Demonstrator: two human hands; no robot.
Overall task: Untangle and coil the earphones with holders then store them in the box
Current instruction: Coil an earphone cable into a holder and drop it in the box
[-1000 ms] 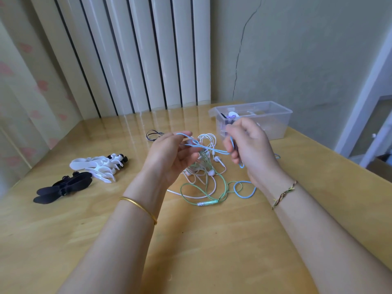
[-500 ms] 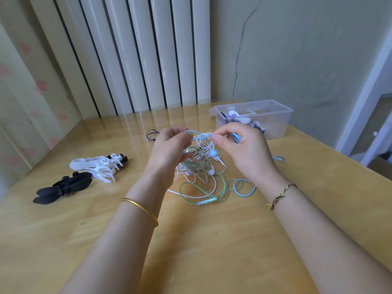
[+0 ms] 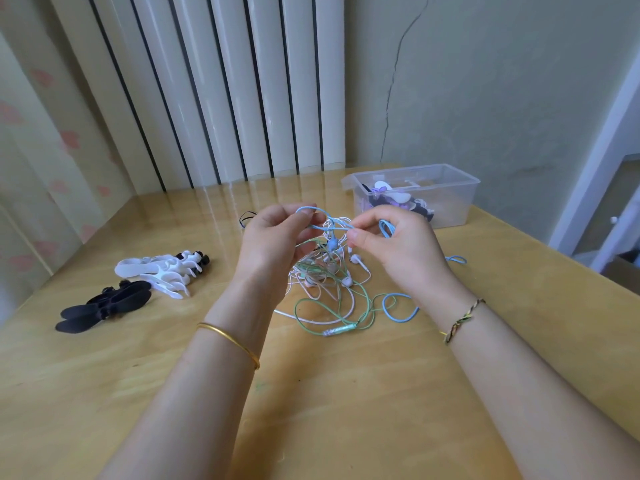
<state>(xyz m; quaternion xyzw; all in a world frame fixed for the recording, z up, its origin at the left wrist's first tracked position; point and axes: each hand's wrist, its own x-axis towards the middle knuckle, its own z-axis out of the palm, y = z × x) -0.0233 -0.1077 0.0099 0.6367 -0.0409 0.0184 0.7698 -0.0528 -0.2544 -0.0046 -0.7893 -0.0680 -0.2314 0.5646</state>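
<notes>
The desk (image 3: 346,410) is shiny yellow wood. Behind it stand tall white slats (image 3: 263,81) with dark gaps between them, and next to them is a grey-green wall (image 3: 502,98) with a long thin crack (image 3: 393,81) running down it. A pale curtain (image 3: 31,133) with pink spots hangs on the left, and a white door frame (image 3: 602,150) stands on the right.

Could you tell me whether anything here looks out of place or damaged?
The earphones are one knotted heap of white, green and blue cables, and a long crack runs down the wall behind the box.
</notes>
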